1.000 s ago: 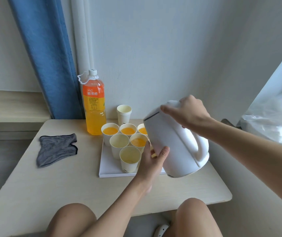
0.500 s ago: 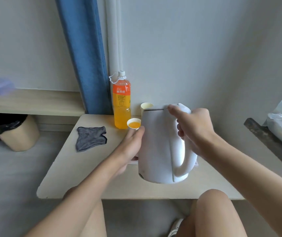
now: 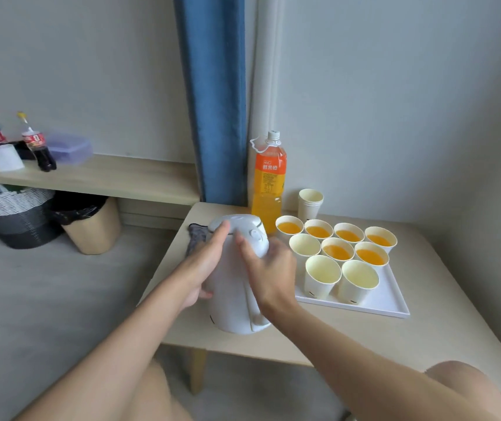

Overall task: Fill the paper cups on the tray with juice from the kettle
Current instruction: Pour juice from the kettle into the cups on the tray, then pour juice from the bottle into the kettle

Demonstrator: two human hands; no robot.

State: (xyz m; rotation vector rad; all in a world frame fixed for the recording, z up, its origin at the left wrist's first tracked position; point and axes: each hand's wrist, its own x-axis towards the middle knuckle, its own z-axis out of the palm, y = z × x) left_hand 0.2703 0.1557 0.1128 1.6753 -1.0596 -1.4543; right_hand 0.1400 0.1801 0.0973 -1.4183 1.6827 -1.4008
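Observation:
A white kettle (image 3: pixel 237 305) stands upright on the table's left part, lid closed. My left hand (image 3: pixel 203 268) lies against its left side with the fingers reaching the lid. My right hand (image 3: pixel 269 268) grips the handle on its right side. To the right a white tray (image 3: pixel 391 302) carries several paper cups. Several of them hold orange juice, like the cup at the back left (image 3: pixel 289 227). Three look empty: one in the middle row (image 3: pixel 304 245) and two at the front (image 3: pixel 323 270) (image 3: pixel 360 275).
An orange juice bottle (image 3: pixel 269 183) and a stack of spare cups (image 3: pixel 310 202) stand behind the tray by the wall. A grey cloth (image 3: pixel 196 238) lies behind the kettle. Left of the table stand a shelf with bottles (image 3: pixel 35 147) and bins (image 3: pixel 91 223) below.
The kettle has gone from tilted over the cups to upright, left of the tray. The view has swung left, so the whole tray now shows at the right.

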